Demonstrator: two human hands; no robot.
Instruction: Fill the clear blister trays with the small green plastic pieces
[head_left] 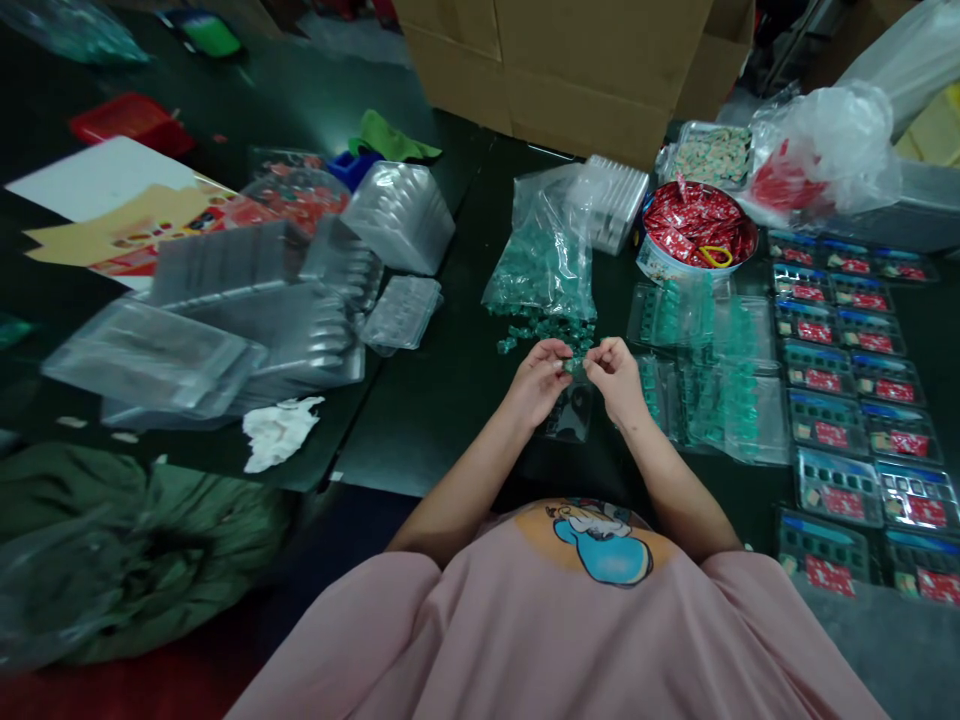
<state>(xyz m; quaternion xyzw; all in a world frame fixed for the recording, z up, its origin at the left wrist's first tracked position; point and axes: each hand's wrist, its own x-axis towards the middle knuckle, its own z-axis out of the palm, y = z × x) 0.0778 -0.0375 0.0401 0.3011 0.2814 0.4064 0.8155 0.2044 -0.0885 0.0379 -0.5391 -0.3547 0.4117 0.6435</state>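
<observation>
My left hand (538, 384) and my right hand (616, 380) meet in front of my chest, fingertips pinched and nearly touching. Between them is a small translucent green plastic piece (574, 365); its exact shape is too small to tell. Below my fingers, partly covered by my left hand, lies a clear plastic tray (568, 418). Just beyond the hands, loose green pieces (551, 328) spill from the mouth of a clear bag (541, 262) full of them. Close to my right forearm are clear trays filled with green pieces (724, 385).
Stacks of clear plastic trays (255, 320) stand on the left, near crumpled white tissue (281, 432). A round tub of red packets (699, 225) sits at the back right. Rows of filled packs (832, 425) cover the right side. A cardboard box (570, 75) blocks the far edge.
</observation>
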